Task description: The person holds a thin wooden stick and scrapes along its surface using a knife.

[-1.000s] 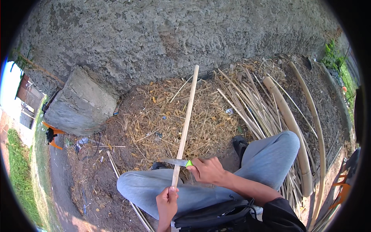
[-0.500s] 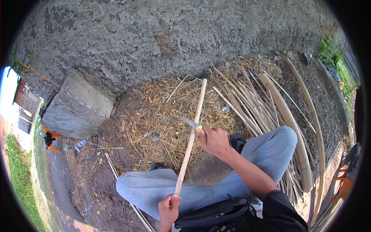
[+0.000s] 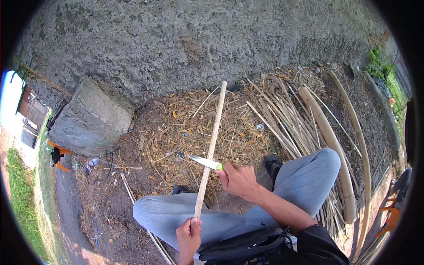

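My left hand (image 3: 188,235) is closed round the near end of a long pale bamboo strip (image 3: 214,134), which slants up and away from my lap toward the wall. In my right hand (image 3: 238,179) is a knife (image 3: 205,162) with a green handle, its blade pointing left. That blade lies across the strip a little below its middle and appears to touch it. Most of the knife's handle is hidden inside my fingers.
Shavings and dry leaves (image 3: 176,128) cover the ground between my legs and a rough grey wall (image 3: 212,39). A concrete block (image 3: 95,115) stands at left. On the right lie a heap of thin bamboo strips (image 3: 287,117) and a thick bamboo pole (image 3: 329,145).
My right hand has drawn the knife down the strip toward me and slightly left. The strip's far end has swung left and upward, and my left hand has shifted slightly left.
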Action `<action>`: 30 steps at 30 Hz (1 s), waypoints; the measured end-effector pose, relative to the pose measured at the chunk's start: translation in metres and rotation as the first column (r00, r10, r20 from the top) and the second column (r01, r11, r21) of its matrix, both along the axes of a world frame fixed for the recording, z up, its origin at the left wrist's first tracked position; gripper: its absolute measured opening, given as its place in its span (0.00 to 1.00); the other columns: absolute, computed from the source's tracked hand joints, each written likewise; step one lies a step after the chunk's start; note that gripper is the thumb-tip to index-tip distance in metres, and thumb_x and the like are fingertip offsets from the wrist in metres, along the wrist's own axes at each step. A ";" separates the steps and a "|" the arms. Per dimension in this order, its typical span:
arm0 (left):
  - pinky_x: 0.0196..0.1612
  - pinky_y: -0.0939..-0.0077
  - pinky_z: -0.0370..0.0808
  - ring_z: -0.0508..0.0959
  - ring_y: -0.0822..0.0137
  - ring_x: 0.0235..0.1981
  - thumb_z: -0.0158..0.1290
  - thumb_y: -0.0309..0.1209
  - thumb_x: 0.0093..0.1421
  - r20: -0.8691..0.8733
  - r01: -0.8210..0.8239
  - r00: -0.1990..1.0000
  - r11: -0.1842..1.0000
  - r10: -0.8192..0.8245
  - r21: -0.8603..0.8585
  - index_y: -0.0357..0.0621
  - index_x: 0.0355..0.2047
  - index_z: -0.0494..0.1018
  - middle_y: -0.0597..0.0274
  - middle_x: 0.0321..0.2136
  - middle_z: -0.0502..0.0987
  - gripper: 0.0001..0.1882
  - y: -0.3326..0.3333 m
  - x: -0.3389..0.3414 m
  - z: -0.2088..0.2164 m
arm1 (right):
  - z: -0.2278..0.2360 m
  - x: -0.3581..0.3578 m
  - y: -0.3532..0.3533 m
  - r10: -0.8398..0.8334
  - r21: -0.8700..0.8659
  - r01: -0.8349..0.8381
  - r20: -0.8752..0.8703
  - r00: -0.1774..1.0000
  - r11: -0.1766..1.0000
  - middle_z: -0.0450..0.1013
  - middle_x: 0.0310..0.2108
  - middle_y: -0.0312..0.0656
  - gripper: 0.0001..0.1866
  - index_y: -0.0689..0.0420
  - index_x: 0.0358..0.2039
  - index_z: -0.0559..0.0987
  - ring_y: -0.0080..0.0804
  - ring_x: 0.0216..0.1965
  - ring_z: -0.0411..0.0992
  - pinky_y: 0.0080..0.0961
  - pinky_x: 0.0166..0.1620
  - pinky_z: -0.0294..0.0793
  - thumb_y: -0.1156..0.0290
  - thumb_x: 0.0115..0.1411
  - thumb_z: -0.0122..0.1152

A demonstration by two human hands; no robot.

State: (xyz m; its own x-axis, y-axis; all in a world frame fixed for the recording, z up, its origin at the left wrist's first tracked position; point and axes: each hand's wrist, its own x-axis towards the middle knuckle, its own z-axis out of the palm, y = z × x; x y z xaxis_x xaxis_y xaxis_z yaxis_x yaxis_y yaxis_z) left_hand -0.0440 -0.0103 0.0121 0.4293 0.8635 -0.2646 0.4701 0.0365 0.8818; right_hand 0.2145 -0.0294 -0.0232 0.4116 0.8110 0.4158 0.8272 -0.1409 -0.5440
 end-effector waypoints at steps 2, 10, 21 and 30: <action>0.21 0.80 0.61 0.65 0.80 0.17 0.47 0.36 0.71 -0.095 0.093 0.991 0.995 -0.089 0.033 0.34 0.29 0.76 0.68 0.14 0.68 0.19 -0.013 -0.008 0.001 | -0.005 0.030 0.009 -0.144 -0.042 0.143 -0.038 0.989 0.989 0.70 0.11 0.47 0.20 0.57 0.27 0.72 0.47 0.11 0.71 0.43 0.14 0.67 0.54 0.67 0.52; 0.22 0.80 0.62 0.66 0.79 0.17 0.47 0.36 0.71 -0.040 0.025 0.999 1.000 -0.025 -0.012 0.34 0.29 0.76 0.68 0.15 0.69 0.18 0.002 -0.003 -0.008 | 0.007 -0.018 -0.012 0.052 -0.062 -0.057 -0.076 0.996 0.996 0.73 0.15 0.49 0.20 0.58 0.28 0.73 0.51 0.13 0.72 0.46 0.17 0.69 0.54 0.68 0.51; 0.21 0.79 0.62 0.65 0.79 0.17 0.48 0.36 0.71 -0.067 0.028 0.997 0.997 -0.023 0.070 0.35 0.30 0.76 0.67 0.14 0.69 0.17 -0.008 -0.002 -0.001 | -0.008 0.016 0.008 -0.180 -0.135 0.175 -0.028 0.983 0.975 0.71 0.12 0.46 0.18 0.56 0.28 0.73 0.47 0.11 0.71 0.43 0.15 0.68 0.55 0.68 0.51; 0.21 0.77 0.65 0.69 0.78 0.17 0.46 0.36 0.71 -0.063 0.040 0.997 0.993 -0.034 0.109 0.35 0.28 0.76 0.65 0.14 0.71 0.19 0.001 -0.010 0.000 | 0.016 -0.011 -0.009 0.068 -0.022 -0.068 -0.019 0.998 0.997 0.73 0.15 0.47 0.18 0.57 0.28 0.72 0.49 0.12 0.71 0.44 0.15 0.68 0.55 0.67 0.53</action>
